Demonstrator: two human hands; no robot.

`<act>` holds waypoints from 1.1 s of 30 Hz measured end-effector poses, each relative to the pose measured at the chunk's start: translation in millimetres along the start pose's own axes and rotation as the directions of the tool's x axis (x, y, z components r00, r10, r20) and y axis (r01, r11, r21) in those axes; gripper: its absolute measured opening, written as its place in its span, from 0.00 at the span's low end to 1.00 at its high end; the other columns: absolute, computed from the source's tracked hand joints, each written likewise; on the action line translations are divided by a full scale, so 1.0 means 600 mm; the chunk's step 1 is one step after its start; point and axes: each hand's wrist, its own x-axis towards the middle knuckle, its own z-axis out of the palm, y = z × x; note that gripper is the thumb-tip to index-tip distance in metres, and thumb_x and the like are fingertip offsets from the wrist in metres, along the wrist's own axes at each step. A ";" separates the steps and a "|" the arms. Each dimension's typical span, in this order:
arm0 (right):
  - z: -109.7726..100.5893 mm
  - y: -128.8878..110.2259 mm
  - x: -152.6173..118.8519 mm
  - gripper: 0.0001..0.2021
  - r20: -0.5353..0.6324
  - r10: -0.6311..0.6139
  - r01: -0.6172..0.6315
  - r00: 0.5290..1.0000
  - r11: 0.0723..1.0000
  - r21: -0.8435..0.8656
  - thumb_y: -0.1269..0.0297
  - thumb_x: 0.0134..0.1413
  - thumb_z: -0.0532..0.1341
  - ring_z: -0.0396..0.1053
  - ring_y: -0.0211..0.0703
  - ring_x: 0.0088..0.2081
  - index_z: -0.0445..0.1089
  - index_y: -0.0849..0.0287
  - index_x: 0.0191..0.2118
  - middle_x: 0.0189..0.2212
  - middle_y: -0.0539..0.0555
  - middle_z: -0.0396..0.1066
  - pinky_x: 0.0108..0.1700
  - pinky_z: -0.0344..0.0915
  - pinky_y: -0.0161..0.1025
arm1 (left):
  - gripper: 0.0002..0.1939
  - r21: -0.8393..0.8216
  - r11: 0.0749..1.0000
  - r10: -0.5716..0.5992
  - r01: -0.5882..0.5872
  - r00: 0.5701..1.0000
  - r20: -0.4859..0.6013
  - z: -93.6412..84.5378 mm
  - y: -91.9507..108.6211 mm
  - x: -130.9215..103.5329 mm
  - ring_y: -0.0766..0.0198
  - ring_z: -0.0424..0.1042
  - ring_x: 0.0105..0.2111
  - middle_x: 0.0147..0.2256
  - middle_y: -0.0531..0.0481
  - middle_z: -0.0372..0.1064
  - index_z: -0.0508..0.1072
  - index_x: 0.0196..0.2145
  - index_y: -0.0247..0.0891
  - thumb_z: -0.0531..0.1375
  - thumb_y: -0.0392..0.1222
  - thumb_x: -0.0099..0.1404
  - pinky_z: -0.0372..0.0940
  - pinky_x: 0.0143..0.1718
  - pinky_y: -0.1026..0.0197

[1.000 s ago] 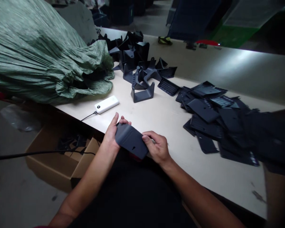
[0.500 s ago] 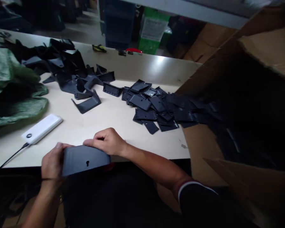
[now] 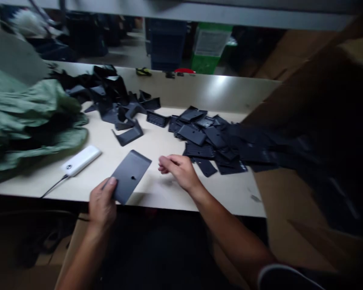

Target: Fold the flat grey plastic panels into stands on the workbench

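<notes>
My left hand (image 3: 103, 201) grips a flat dark grey plastic panel (image 3: 130, 173) by its lower left corner, thumb on the face. A small keyhole slot shows in the panel, which is tilted above the table's front edge. To its right, my right hand (image 3: 180, 169) is apart from the panel, with the fingers curled together; whether something small is between them I cannot make out. Beyond that hand lies a pile of similar dark panels (image 3: 192, 135). Bent dark plastic pieces (image 3: 130, 133) lie heaped at the back left.
A white power bank (image 3: 81, 160) with a black cable lies on the table (image 3: 169, 197) at left, beside a green woven sack (image 3: 33, 121). A large cardboard box (image 3: 278, 193) stands at right. A yellow-and-black item (image 3: 143, 72) is on the back ledge.
My right hand has let go of the panel and moved away to the right. My left hand has raised the panel and turned it over the table. The view has shifted.
</notes>
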 end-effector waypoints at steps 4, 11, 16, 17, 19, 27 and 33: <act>0.009 0.025 -0.023 0.25 0.302 0.241 -0.318 0.922 0.917 0.241 0.39 0.56 0.70 0.78 0.44 0.32 0.80 0.61 0.35 0.32 0.58 0.81 0.37 0.73 0.39 | 0.20 0.114 0.990 0.072 -0.088 0.988 0.136 0.001 -0.019 -0.018 0.65 0.56 0.25 0.23 0.55 0.59 0.72 0.24 0.39 0.67 0.55 0.66 0.54 0.27 0.63; 0.049 0.016 -0.053 0.19 0.286 0.036 -0.076 0.957 0.988 0.131 0.47 0.64 0.67 0.74 0.43 0.32 0.79 0.60 0.32 0.28 0.53 0.78 0.38 0.70 0.39 | 0.20 -0.065 0.994 -0.065 0.086 0.961 0.269 -0.014 -0.018 -0.029 0.60 0.71 0.30 0.30 0.49 0.76 0.82 0.37 0.38 0.69 0.60 0.61 0.62 0.32 0.63; 0.064 0.017 -0.076 0.15 0.500 -0.056 0.149 0.864 0.978 -0.148 0.52 0.67 0.64 0.75 0.46 0.37 0.82 0.58 0.42 0.35 0.53 0.80 0.39 0.69 0.39 | 0.25 -0.275 0.856 -0.297 0.439 0.851 0.432 -0.003 -0.008 0.001 0.49 0.81 0.36 0.34 0.39 0.82 0.80 0.42 0.33 0.65 0.60 0.63 0.72 0.41 0.54; 0.069 0.020 -0.079 0.15 0.507 -0.039 0.119 0.861 0.985 -0.127 0.52 0.67 0.64 0.76 0.47 0.39 0.82 0.58 0.45 0.38 0.54 0.81 0.41 0.70 0.39 | 0.21 -0.291 0.836 -0.310 0.466 0.838 0.449 0.002 -0.007 0.002 0.49 0.81 0.37 0.35 0.39 0.82 0.79 0.42 0.33 0.65 0.55 0.63 0.73 0.44 0.53; 0.079 0.027 -0.084 0.18 0.477 -0.026 0.058 0.879 0.997 -0.052 0.50 0.68 0.64 0.77 0.50 0.44 0.81 0.57 0.51 0.44 0.55 0.81 0.47 0.72 0.42 | 0.14 -0.366 0.819 -0.279 0.443 0.863 0.421 0.013 -0.007 -0.004 0.50 0.82 0.39 0.35 0.41 0.83 0.77 0.41 0.34 0.65 0.46 0.62 0.73 0.47 0.52; 0.118 0.042 -0.117 0.21 0.240 -0.156 0.109 0.958 0.974 0.199 0.51 0.70 0.62 0.70 0.53 0.63 0.77 0.55 0.60 0.57 0.56 0.77 0.68 0.61 0.48 | 0.10 -0.461 0.868 -0.133 0.186 0.980 0.145 0.046 -0.005 -0.049 0.50 0.82 0.41 0.29 0.48 0.80 0.73 0.36 0.39 0.65 0.44 0.57 0.72 0.47 0.54; 0.093 0.043 -0.102 0.20 0.352 -0.034 0.003 0.935 0.996 0.090 0.46 0.66 0.65 0.75 0.49 0.48 0.82 0.56 0.49 0.45 0.55 0.81 0.53 0.71 0.43 | 0.09 -0.561 0.753 -0.298 0.343 0.939 0.174 0.030 -0.007 -0.037 0.53 0.80 0.36 0.30 0.46 0.79 0.72 0.33 0.38 0.65 0.44 0.56 0.73 0.46 0.53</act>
